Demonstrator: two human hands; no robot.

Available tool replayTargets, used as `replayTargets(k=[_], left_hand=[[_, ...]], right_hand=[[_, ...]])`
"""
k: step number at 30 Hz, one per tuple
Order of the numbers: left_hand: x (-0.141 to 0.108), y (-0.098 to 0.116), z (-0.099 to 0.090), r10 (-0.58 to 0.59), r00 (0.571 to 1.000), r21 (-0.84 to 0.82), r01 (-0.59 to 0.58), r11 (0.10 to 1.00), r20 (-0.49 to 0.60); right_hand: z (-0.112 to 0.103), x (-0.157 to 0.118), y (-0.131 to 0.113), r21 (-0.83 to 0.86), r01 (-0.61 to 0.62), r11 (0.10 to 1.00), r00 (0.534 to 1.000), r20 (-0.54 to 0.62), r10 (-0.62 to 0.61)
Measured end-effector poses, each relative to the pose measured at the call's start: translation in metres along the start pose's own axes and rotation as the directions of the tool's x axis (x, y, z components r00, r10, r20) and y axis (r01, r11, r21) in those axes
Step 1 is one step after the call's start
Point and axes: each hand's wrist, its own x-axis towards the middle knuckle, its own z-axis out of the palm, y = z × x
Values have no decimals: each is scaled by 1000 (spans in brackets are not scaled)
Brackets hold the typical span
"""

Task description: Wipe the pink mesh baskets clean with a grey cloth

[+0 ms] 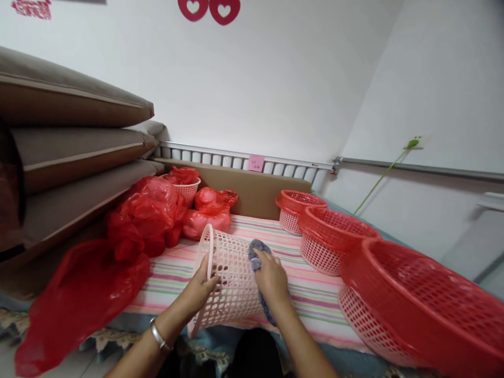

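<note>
pale pink perforated plastic basket (234, 281) is tipped on its side at the near edge of the striped pink, white and green cloth (315, 307), mouth toward the left, base end toward the right; can't tell whether it rests on the cloth or is held slightly up; left hand (202, 286) has its rim, fingers inside the mouth, thumb outside on the mesh, so fingers closed on the rim; silver metal bangle (159, 335) on that wrist; right hand (273, 278) has fingers bent over a fuzzy grey rag (257, 245), gripping it against the base end; rag hangs down past the hand; on the right, three pale pink perforated baskets with red plastic bag linings folded over their rims: far (290, 221), middle (321, 256), near (368, 323), in a row running away from the person; on the left, crumpled red plastic bags (147, 210), one flat red bag (86, 302) draped over the front edge; behind those, a small pale basket (188, 192) topped with red plastic; stacked grey-brown cushions (79, 147) further left
</note>
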Motion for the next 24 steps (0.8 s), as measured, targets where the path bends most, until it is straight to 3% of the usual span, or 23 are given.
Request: replayTargets(k=[5,11,15,19,22,24], left_hand=[[1,1,1,-14,1000,18,14,1000,11],[12,31,4,22,1000,-151,-24,988,-15],[16,37,7,-40,999,-158,35,987,-26],[11,28,9,-3,1000,-165,4,986,6],[10,20,8,28,1000,-145,-27,989,0],[11,15,6,106,994,-113,-110,988,-35]], right_hand=[[2,4,41,-60,-189,980,982,5,189],[-1,0,39,-42,-132,990,991,-16,131],[-2,0,34,-24,-161,987,987,7,161],[-6,0,2,27,-62,998,998,4,62],[-15,-4,-46,140,112,984,994,-23,-110],[-22,-6,-79,201,212,956,977,-30,-211]])
